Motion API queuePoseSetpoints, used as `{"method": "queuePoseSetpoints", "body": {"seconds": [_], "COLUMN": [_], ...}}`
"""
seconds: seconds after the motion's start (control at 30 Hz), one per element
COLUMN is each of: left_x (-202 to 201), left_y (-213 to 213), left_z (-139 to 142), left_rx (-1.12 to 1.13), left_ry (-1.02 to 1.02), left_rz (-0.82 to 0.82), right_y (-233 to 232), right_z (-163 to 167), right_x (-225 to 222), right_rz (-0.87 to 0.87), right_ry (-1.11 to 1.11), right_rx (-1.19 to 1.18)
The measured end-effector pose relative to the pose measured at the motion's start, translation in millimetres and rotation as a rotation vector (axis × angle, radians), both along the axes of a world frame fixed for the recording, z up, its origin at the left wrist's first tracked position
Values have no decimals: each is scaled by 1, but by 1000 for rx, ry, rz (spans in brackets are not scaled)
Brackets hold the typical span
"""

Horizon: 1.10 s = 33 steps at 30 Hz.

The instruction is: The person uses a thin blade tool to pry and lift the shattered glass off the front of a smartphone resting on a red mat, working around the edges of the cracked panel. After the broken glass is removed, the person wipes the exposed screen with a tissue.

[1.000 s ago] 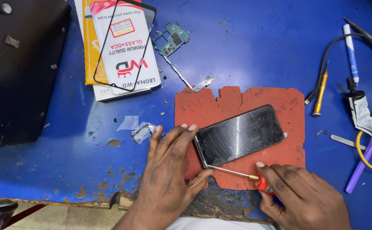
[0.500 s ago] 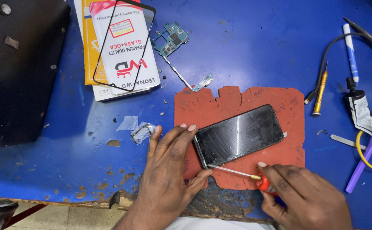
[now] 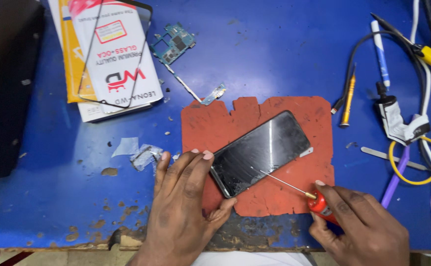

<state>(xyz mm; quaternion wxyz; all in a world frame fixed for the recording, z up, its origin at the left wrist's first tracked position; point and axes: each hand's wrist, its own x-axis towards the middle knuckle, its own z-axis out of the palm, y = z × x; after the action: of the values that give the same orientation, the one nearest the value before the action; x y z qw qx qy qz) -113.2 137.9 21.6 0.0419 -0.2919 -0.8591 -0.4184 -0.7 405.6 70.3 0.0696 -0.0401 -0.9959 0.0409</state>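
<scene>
A worn blue worktable [image 3: 274,59] with chipped paint along its near edge is seen from above. Near its middle a ragged red mat [image 3: 255,123] is laid, and on this mat a dark smartphone [image 3: 260,152] is placed at a slant, screen up, its glass scratched and cracked.

The left hand [image 3: 181,207] is pressed flat on the table and mat at the phone's lower left end; its fingers are spread slightly apart, with the fingertips and the thumb set against the phone's corner. A small red-handled screwdriver [image 3: 299,189] is gripped in the right hand [image 3: 361,229], whose fingers are closed around the handle; the thin shaft is held across the mat with its tip on the lower part of the phone's screen.

At the upper left, a white and yellow package [image 3: 112,59] is found with a black glass frame on top, and a small green circuit board [image 3: 173,47] with a flex strip lies just beside it. At the right, a brass-coloured precision driver [image 3: 347,101], a white and blue pen [image 3: 380,51], a purple pry tool [image 3: 395,180] and tangled cables [image 3: 422,162] are gathered. Scraps of clear film [image 3: 139,152] are left near the left hand.
</scene>
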Motion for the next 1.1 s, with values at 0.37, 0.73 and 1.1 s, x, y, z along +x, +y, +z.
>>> {"method": "queuePoseSetpoints", "body": {"seconds": [0.37,0.73,1.1], "left_x": [6,7,7], "left_y": [7,7,7], "left_z": [0,-2,-1], "left_rx": [-19,-23,-34], "left_ry": [15,-8,-13], "left_rz": [20,44,38], "right_y": [3,1,-7], "right_z": [4,3,8], "right_x": [3,3,0], "right_rz": [-73,-66,-52], "right_ry": [18,16,14], "right_rx": [10,-17,-57]}}
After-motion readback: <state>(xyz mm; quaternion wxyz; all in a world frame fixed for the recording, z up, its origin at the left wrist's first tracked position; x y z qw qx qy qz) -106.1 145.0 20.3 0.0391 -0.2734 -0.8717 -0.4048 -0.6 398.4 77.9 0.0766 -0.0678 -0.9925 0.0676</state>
